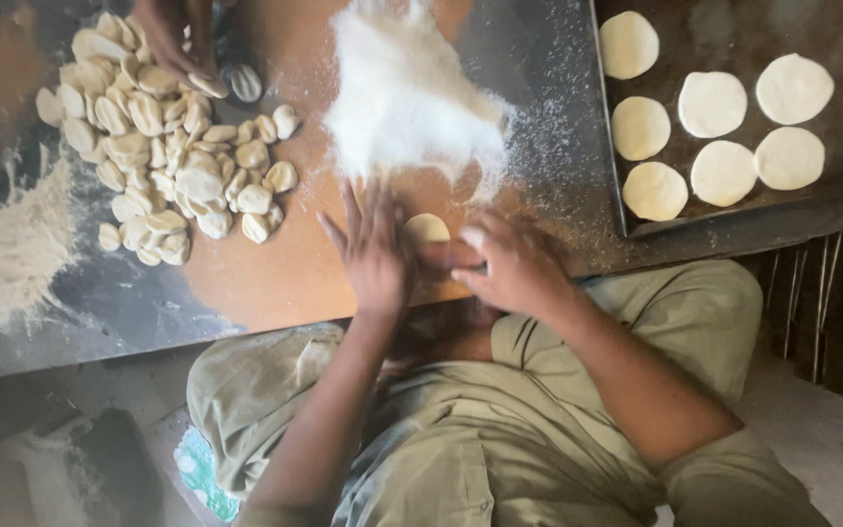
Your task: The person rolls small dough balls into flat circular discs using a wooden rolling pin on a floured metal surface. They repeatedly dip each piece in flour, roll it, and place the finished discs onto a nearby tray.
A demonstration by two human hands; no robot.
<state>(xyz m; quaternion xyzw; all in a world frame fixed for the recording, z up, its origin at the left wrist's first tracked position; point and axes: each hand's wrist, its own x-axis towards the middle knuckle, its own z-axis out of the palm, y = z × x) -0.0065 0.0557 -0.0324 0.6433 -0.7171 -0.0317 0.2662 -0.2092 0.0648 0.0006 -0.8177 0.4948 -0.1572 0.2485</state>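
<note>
Fingers of the left hand [375, 249] lie spread and flat beside a small dough round [426, 227] on the bench [275, 273]; the right hand [511, 265] curls loosely against its other side, gripping nothing. Behind it rises a flour heap [407, 93]. Dough pieces [163, 137] pile at left, where another person's hand [176, 39] reaches; flattened discs [724, 173] fill a tray [734, 220] at right.

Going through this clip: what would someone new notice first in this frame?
Most striking is the white flour mound at top centre of the metal table. Just below it, the left hand and right hand press a small dough disc. A heap of dough pieces lies left; flattened rounds fill the tray right.
</note>
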